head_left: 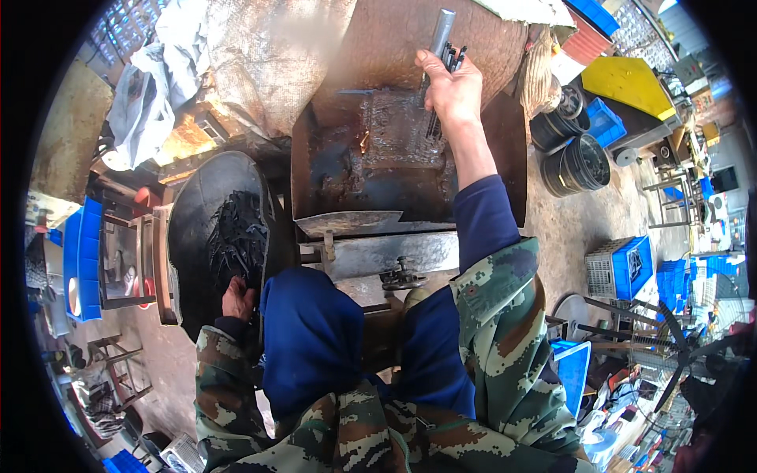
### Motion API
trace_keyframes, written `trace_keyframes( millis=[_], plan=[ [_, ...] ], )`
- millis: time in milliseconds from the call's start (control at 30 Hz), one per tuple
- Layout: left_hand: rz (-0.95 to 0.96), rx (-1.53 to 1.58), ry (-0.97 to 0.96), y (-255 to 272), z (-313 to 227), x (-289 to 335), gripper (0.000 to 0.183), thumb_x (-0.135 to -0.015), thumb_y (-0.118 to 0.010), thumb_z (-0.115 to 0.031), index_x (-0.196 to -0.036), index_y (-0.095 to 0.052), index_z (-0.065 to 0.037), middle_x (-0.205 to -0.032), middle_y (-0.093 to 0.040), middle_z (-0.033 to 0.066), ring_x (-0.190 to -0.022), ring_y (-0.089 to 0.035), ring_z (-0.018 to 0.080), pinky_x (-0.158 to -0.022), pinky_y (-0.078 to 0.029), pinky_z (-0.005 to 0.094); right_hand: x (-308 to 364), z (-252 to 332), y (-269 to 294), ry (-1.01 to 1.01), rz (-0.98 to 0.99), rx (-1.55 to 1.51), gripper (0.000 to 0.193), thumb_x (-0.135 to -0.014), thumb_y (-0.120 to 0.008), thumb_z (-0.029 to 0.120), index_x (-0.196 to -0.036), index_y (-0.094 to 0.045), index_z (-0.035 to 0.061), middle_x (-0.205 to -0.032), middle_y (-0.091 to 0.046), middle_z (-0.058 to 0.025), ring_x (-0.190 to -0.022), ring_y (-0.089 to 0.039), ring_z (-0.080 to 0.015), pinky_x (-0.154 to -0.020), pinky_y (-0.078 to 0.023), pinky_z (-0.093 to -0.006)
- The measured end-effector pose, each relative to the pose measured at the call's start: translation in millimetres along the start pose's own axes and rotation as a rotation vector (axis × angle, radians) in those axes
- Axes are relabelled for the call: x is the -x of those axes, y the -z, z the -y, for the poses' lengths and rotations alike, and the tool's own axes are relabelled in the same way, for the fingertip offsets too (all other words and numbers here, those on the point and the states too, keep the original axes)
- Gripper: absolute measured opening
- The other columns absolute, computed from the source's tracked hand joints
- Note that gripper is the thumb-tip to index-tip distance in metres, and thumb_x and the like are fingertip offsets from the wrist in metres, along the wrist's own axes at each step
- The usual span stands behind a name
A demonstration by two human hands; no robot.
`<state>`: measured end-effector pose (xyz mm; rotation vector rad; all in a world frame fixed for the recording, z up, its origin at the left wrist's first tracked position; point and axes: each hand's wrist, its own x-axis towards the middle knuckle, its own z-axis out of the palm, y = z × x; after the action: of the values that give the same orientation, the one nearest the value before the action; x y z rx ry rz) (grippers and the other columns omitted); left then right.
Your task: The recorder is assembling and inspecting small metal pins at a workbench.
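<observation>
My right hand [451, 85] is raised over a rusty metal tray [307, 185], its fingers wrapped round a bundle. In it are a grey metal tube [442, 30] and several thin dark rods [433, 124], whose lower ends hang over the tray. Low on the left, my left hand [239, 299] reaches into a black rubber-like container [193, 213]. A pile of dark, slender metal pieces [236, 232] lies there, right against the fingers. These look curled together, and what they pinch is too small and dark to make out.
Wet-looking dark residue and a small orange glow [364, 142] show inside the tray. A handwheel [404, 276] juts out below its front. Black buckets [576, 165] stand to the right, with a blue-lined crate [619, 268] behind. A large fan [682, 347] is at the lower right.
</observation>
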<state>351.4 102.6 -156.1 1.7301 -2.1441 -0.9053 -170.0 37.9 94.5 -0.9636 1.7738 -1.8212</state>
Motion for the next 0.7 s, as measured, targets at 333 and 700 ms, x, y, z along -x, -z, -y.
trace_keyframes(
  millis=[333,700],
  plan=[
    [-0.184,0.126,-0.063,-36,80,30,0.042,-0.096,-0.06,-0.024,-0.126,-0.053,0.005,-0.108,-0.062,0.018,-0.1,-0.06,0.0295,-0.092,-0.047,0.036,-1,-2,0,0.019,0.01,0.013,0.021,-0.091,-0.072,0.019,-0.1,-0.068,0.0009,-0.088,-0.072,-0.0063,-0.04,-0.046,-0.0083,-0.039,-0.037,-0.0255],
    [-0.001,0.578,-0.022,10,19,15,0.027,-0.1,-0.054,-0.019,-0.115,-0.058,0.003,-0.093,-0.064,0.0039,-0.085,-0.055,0.0097,-0.073,-0.045,0.0256,-2,0,1,0.018,-0.018,0.004,0.02,-0.088,-0.076,0.02,-0.088,-0.064,0.0037,-0.06,-0.057,0.0,-0.043,-0.048,-0.0092,-0.039,-0.04,-0.0289]
  ],
)
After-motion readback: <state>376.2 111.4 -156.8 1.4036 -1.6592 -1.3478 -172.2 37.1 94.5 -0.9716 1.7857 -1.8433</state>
